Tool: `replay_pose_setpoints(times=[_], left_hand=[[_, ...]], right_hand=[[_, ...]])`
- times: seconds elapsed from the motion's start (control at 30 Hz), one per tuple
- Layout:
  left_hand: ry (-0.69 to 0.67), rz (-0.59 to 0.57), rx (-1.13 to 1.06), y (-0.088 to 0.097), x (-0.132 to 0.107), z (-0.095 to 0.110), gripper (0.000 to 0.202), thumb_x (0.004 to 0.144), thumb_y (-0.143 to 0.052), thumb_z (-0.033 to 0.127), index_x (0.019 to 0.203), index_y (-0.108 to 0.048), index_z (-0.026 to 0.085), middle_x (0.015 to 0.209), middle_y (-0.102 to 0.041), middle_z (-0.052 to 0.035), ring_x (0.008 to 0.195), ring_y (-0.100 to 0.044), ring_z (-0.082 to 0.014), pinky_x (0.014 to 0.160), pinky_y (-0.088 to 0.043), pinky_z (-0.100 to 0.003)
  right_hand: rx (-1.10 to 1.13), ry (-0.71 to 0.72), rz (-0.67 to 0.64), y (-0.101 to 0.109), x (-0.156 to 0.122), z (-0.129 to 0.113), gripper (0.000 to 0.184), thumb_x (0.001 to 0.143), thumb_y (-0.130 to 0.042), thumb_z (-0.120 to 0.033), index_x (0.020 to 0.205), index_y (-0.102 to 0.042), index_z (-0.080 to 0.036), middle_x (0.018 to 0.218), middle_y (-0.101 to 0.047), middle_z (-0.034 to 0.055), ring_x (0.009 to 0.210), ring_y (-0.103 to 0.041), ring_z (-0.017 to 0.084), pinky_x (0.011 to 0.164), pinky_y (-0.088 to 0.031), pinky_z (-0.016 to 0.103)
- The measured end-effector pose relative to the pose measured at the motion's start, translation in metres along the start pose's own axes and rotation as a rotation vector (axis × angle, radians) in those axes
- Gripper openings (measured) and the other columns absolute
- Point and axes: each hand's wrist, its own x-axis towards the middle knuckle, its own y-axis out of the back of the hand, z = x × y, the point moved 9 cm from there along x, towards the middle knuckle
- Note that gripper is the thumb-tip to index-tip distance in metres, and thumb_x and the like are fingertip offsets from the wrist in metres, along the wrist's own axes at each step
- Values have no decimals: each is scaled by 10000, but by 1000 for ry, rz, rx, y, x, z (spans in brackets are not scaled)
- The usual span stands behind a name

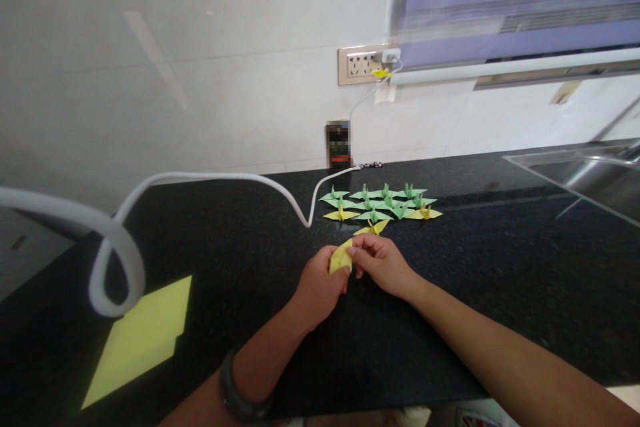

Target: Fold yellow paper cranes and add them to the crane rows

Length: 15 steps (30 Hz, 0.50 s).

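Yellow paper (341, 259) bridges left grip (319, 285) and right grip (384, 264).

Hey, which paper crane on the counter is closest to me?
The yellow crane just beyond the folded yellow paper. It stands alone in front; the other two yellow cranes and the green cranes sit farther back.

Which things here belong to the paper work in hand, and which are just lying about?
Likely part of the work:
folded yellow paper, in the left hand and right hand
loose yellow sheets
green cranes
yellow cranes

Apparently just lying about:
white cable
dark upright object
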Motion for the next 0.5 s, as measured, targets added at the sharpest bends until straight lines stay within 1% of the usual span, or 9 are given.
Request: replay_pose_setpoints(times=[0.13, 0.33, 0.5], left_hand=[[-11, 2, 20, 1, 0, 2, 163, 674, -520, 219, 824, -525, 156, 505, -498, 34, 446, -432, -85, 437, -305, -190], [-27, -10, 64, -1, 1, 3, 154, 689, -505, 222, 828, -515, 155, 498, -481, 43, 433, -421, -79, 438, -305, -189], [-47, -13, 87, -1, 1, 5, 146, 698, -497, 230, 826, -511, 161, 498, -481, 45, 434, -426, -80, 445, -312, -193]], right_hand=[[-16, 10, -1, 0, 0, 0, 167, 756, -488, -315, 732, -516, -152, 529, -478, -39, 413, -425, 56, 419, -344, 186], [-53, 25, 17, 2, 0, -1, 209, 773, -456, -342, 682, -502, -159, 468, -453, -49, 406, -419, 65, 437, -354, 190], [-58, 34, 18, 3, 0, -2, 214, 786, -434, -346, 700, -504, -163, 472, -460, -47, 414, -428, 72, 448, -361, 195]])
